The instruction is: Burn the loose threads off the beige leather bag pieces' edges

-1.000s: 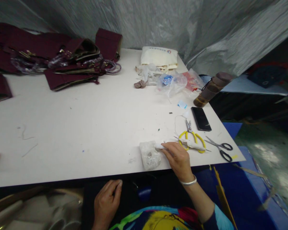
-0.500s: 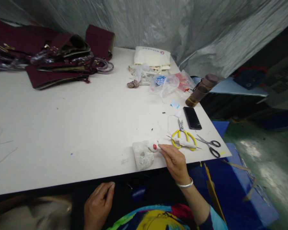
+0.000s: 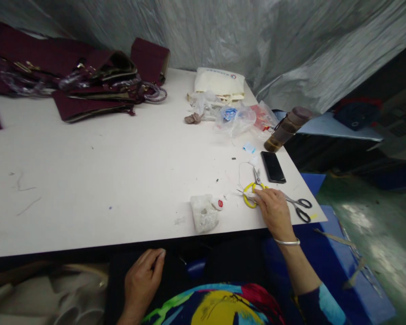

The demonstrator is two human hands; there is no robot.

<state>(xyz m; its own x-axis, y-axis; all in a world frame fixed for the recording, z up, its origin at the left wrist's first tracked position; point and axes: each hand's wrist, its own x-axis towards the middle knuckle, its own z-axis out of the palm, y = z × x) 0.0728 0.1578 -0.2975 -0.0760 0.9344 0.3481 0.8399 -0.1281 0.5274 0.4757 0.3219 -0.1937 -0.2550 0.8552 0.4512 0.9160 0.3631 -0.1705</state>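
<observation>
My right hand [image 3: 276, 213] reaches over the table's right side, its fingers closed on a slim white-wrapped tool [image 3: 252, 195] with a thin pointed end. That tool lies across the yellow-handled scissors [image 3: 248, 201], partly covered by my fingers. Just right of the hand are black-handled scissors [image 3: 303, 209]. My left hand [image 3: 142, 279] rests in my lap below the table edge, fingers curled together with nothing visible in them. On the table between my hands sits a whitish, plastic-looking lump [image 3: 204, 216], with a small white bottle-like piece with a red mark [image 3: 219, 204] against it.
A black phone [image 3: 273, 167] and a tinted drink bottle [image 3: 286, 130] stand near the right edge. Plastic bags [image 3: 237, 119] and a cream cloth bag [image 3: 219, 82] lie behind. Maroon handbags [image 3: 94, 72] are piled at the back left of the white table [image 3: 138, 171].
My right hand has moved right, from beside the small red-marked piece onto the white-wrapped tool, and grips it. My left hand stays in my lap. The view has shifted slightly.
</observation>
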